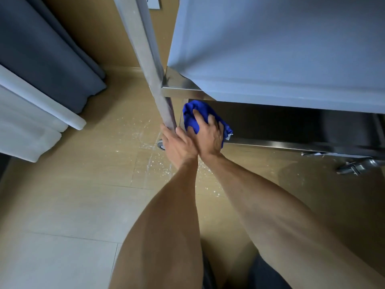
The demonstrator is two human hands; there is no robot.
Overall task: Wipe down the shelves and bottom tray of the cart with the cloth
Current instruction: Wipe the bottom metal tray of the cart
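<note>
A steel cart stands in front of me, its shelf seen from above and the dark bottom tray below it. My left hand grips the lower end of the cart's upright post. My right hand lies with spread fingers on a bunched blue cloth, pressing it onto the left end of the bottom tray. Part of the cloth is hidden under the hand.
A caster wheel shows beside my left hand, and another caster sits at the right. White specks and streaks cover the tan floor near the post. Dark and white curtains hang at the left.
</note>
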